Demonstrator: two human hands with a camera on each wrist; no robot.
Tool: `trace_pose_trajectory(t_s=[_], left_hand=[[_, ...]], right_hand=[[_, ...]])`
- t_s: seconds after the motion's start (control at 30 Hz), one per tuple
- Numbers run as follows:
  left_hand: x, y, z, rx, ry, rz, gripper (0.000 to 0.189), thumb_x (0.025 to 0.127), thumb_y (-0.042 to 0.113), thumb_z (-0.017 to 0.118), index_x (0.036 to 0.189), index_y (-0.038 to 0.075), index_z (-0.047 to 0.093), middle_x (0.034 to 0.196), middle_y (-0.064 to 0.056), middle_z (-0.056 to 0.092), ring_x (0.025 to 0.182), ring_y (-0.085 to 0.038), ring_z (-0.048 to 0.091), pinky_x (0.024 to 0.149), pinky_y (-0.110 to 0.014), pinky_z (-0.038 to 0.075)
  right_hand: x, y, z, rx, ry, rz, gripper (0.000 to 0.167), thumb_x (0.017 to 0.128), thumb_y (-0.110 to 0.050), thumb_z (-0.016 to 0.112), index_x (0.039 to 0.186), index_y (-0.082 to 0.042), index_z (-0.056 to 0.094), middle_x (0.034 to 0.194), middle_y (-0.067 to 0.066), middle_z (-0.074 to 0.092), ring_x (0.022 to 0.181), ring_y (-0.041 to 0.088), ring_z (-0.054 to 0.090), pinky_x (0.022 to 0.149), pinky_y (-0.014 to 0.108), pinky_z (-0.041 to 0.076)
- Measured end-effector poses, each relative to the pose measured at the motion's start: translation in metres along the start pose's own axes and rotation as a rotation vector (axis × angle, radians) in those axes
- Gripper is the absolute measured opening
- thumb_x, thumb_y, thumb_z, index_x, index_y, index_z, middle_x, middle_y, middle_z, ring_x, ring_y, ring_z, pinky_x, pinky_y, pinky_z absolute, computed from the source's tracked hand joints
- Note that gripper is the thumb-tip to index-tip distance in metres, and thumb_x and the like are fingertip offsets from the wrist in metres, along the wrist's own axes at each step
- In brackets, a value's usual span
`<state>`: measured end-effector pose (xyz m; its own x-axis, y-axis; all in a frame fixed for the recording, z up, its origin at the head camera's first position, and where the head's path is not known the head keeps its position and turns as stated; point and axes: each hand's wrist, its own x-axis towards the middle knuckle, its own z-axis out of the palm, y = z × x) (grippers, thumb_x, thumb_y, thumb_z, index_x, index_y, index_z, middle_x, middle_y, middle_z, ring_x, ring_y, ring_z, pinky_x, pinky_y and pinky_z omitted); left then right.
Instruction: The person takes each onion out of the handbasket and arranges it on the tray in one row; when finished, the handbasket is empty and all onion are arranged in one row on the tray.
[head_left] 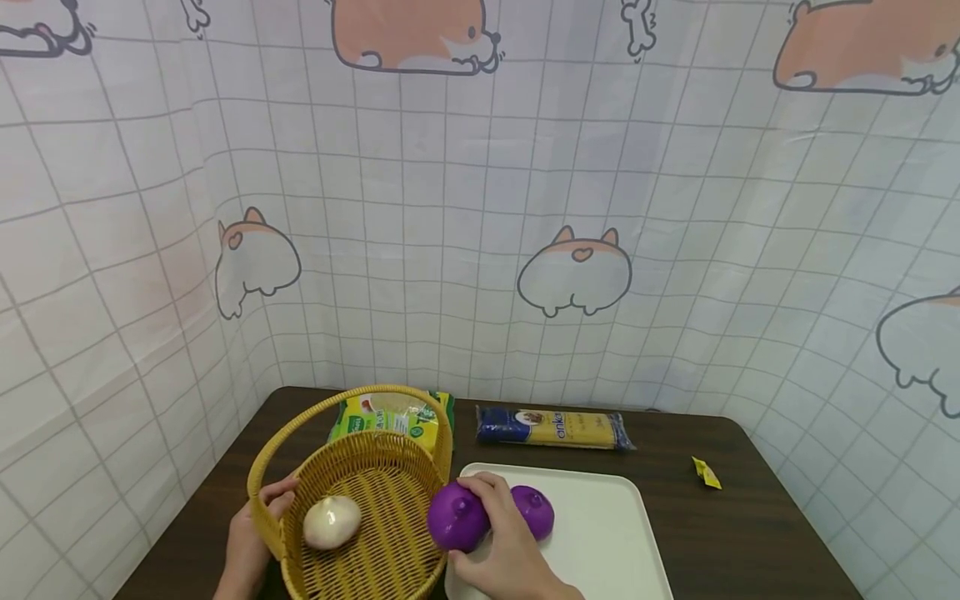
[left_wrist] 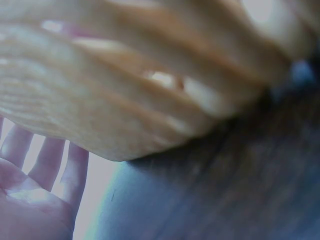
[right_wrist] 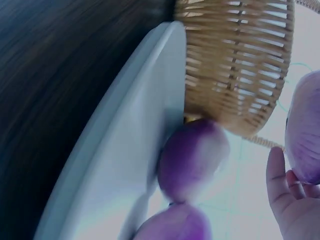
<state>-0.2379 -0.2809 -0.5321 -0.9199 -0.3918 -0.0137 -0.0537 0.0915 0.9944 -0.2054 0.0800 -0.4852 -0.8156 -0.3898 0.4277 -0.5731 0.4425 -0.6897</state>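
In the head view my left hand [head_left: 251, 533] rests against the left side of a yellow woven basket [head_left: 397, 533] near its handle base. The left wrist view shows fairly straight fingers [left_wrist: 75, 172] beside the weave, their tips hidden. A whitish bulb [head_left: 332, 522] lies inside the basket. My right hand [head_left: 504, 542] grips a purple onion [head_left: 457, 517] by the basket's right rim, above the white tray [head_left: 600, 533]. Another purple onion [head_left: 532, 512] sits on the tray behind that hand. Two purple onions [right_wrist: 192, 160] show on the tray in the right wrist view.
Behind the basket lies a green and yellow packet [head_left: 390, 417]. A blue and yellow pasta packet [head_left: 555, 427] lies along the table's back. A small yellow wrapper [head_left: 706, 472] is on the dark table [head_left: 720, 542] at right. A patterned curtain [head_left: 420, 317] surrounds the table.
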Motion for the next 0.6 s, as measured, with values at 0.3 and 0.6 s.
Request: trace_pose_trajectory(t_s=[0.3, 0.6], left_hand=[[0.001, -0.005, -0.001, 0.004, 0.005, -0.001, 0.038, 0.094, 0.039, 0.065, 0.120, 0.013, 0.070, 0.104, 0.028, 0.061, 0.095, 0.017, 0.052, 0.080, -0.008, 0.045], [0.003, -0.005, -0.002, 0.031, -0.016, -0.002, 0.040, 0.095, 0.041, 0.062, 0.123, 0.013, 0.068, 0.125, 0.011, 0.062, 0.096, 0.017, 0.053, 0.079, -0.010, 0.047]], right_hand=[[-0.011, 0.010, -0.007, 0.058, 0.040, 0.160, 0.075, 0.076, -0.035, 0.082, 0.139, -0.037, 0.041, 0.135, -0.005, 0.038, 0.120, 0.020, 0.050, 0.091, 0.045, 0.049], [-0.024, 0.018, -0.014, 0.142, 0.116, 0.267, 0.073, 0.075, -0.044, 0.083, 0.137, -0.032, 0.047, 0.133, 0.000, 0.043, 0.123, 0.025, 0.049, 0.094, 0.044, 0.049]])
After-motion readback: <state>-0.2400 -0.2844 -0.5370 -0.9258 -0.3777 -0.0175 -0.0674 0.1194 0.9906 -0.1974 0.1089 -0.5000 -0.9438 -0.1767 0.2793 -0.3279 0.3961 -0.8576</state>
